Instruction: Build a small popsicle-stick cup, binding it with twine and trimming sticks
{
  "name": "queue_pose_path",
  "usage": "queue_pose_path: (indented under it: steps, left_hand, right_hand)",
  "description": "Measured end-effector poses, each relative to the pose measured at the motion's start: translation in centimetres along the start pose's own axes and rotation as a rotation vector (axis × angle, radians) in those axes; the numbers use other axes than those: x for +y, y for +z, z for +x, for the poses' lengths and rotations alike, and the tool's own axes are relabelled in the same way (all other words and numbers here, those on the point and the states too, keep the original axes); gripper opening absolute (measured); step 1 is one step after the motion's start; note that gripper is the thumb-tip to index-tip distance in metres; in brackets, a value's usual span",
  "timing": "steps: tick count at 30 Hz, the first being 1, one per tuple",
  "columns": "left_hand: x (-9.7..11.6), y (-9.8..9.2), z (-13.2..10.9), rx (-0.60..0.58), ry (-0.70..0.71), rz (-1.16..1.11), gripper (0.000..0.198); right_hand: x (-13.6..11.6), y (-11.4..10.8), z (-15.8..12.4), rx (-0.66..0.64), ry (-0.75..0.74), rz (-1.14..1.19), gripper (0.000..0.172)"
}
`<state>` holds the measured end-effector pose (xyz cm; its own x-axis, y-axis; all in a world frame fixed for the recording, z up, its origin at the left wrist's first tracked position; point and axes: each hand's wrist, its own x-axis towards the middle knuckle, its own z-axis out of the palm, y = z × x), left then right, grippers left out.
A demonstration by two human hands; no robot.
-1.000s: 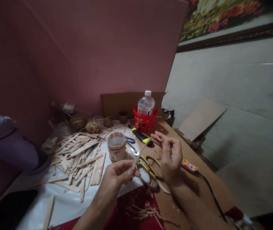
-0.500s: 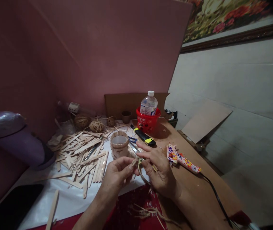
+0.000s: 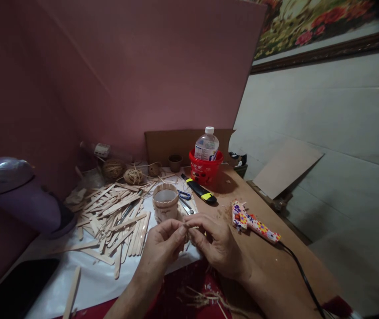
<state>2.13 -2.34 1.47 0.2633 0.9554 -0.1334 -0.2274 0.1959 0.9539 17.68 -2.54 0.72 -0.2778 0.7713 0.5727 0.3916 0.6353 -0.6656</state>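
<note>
My left hand (image 3: 167, 241) is closed, thumb and forefinger pinching a small tan piece (image 3: 185, 225) that looks like twine. Against it from the other side come the bent fingers of my right hand (image 3: 214, 241), pinched at the same piece. Its far end is hidden by the fingers. Just beyond my hands stands a round cup (image 3: 165, 204) ringed with wooden stick pieces. Scissors (image 3: 187, 206) with blue handles lie to the cup's right. Loose twine strands (image 3: 206, 297) rest on the red cloth below my hands.
Wooden craft sticks (image 3: 116, 217) are heaped on the left, with twine balls (image 3: 133, 176) behind. A box cutter (image 3: 199, 189) lies before a red bucket (image 3: 206, 170) holding a plastic bottle (image 3: 206, 145). A flowered glue gun (image 3: 254, 223) trails its cord on the right. A purple bottle (image 3: 20, 199) stands left.
The brass-coloured metal tool at my right hand's fingers no longer shows. My right fingers have moved from spread to bent, close against my left fingertips. My left hand stays nearly still.
</note>
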Motion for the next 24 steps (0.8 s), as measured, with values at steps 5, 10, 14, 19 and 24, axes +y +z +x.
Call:
queue_pose_path:
  steps: [5, 10, 14, 19, 24]
  left_hand:
    - [-0.25, -0.05, 0.04, 0.076, 0.116, 0.196, 0.032]
    - [-0.36, -0.11, 0.00, 0.083, 0.125, 0.301, 0.034]
    - [-0.38, -0.05, -0.06, 0.054, 0.102, 0.280, 0.032]
    - [0.07, 0.31, -0.23, 0.057, 0.072, 0.213, 0.028]
    - [0.47, 0.63, -0.27, 0.078, 0.067, 0.164, 0.029]
  right_hand:
    - [-0.44, -0.28, 0.39, -0.023, 0.007, 0.035, 0.011]
    - [-0.34, -0.04, 0.19, -0.036, 0.113, 0.025, 0.011]
    - [-0.15, 0.12, 0.09, -0.077, 0.312, 0.058, 0.017]
    - [-0.04, 0.09, 0.08, -0.105, 0.422, 0.236, 0.023]
    - [0.11, 0.17, -0.06, -0.109, 0.491, 0.371, 0.024]
